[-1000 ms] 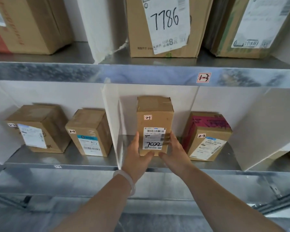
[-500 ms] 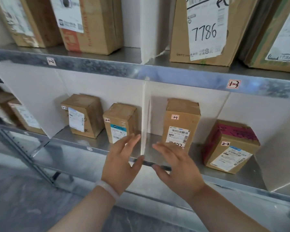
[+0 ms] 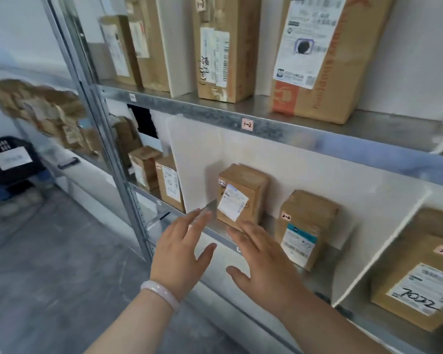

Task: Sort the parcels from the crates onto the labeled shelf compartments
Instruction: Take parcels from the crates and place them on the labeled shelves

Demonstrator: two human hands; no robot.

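The brown parcel marked 7022 (image 3: pixel 417 279) stands on the lower metal shelf (image 3: pixel 223 237) at the far right, behind a white divider (image 3: pixel 384 246). Two more brown parcels tagged 2-2 (image 3: pixel 241 195) (image 3: pixel 304 228) stand in the compartment to its left. My left hand (image 3: pixel 182 254) and my right hand (image 3: pixel 264 261) hover in front of the shelf edge with fingers spread, holding nothing. A pale bracelet sits on my left wrist.
The upper shelf (image 3: pixel 304 129) carries tall cartons, with a red label (image 3: pixel 247 124) on its edge. A steel upright (image 3: pixel 105 139) bounds the rack on the left. A dark crate (image 3: pixel 8 159) with a white label stands far left over grey floor (image 3: pixel 49 264).
Both hands have let go of the 7022 parcel and drawn back from the shelf. The view has swung left, so that parcel now sits at the far right.
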